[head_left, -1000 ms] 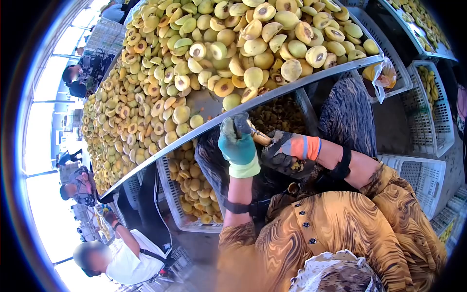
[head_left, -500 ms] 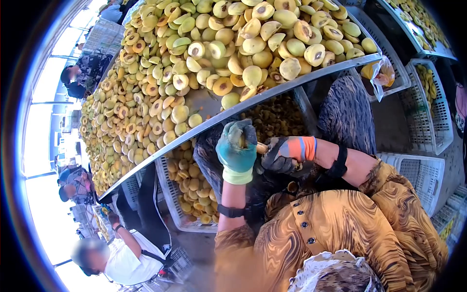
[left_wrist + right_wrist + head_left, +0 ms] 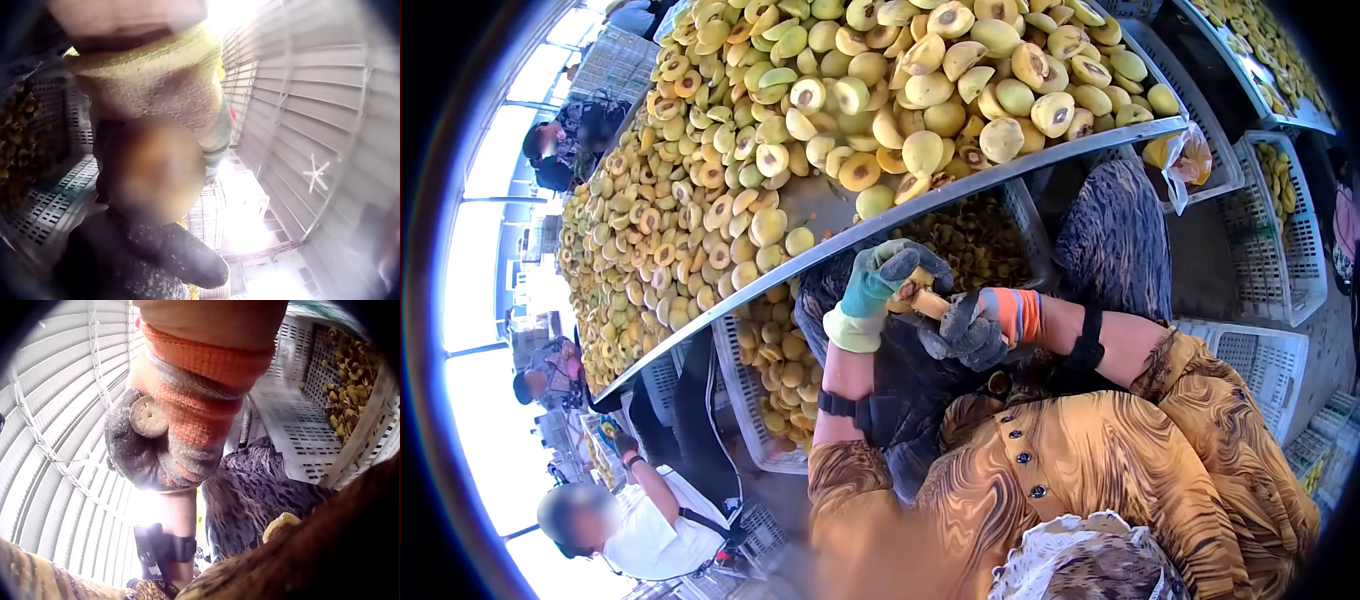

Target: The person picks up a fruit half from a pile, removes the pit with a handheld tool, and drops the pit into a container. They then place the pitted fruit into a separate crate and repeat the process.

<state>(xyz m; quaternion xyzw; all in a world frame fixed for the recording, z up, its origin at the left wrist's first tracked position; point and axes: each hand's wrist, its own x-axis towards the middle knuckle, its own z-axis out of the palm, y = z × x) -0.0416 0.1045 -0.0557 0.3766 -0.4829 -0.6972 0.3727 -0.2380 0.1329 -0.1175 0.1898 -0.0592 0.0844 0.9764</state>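
- Movement: against half a second ago, the left hand (image 3: 878,285) has turned and its forearm has shifted leftward, exposing the cut face of a fruit half (image 3: 910,287); the right hand (image 3: 972,332) has moved only slightly.
- Tabletop (image 3: 820,205): bears a heap of fruit halves (image 3: 730,175) up to its near edge, presumably kept there for reach.
- First crate (image 3: 735,392): stands below the near edge, left of the legs, with fruit halves inside.
- Second crate (image 3: 1032,240): beneath the near edge, beyond the hands, holding small brownish pieces; its position suggests it receives scraps.
- Left hand: gloved fingers curled round the fruit half, probably to steady it with the cut face toward the tool (image 3: 932,304).
- Right hand: gloved fingers wrapped on the tool's wooden handle, the butt (image 3: 149,417) protruding; judged a grip for force.
- Tool: meets the fruit half's cut face; depth of entry cannot be told.
- Fruit half: between both hands, above the lap, short of the tabletop's near edge.
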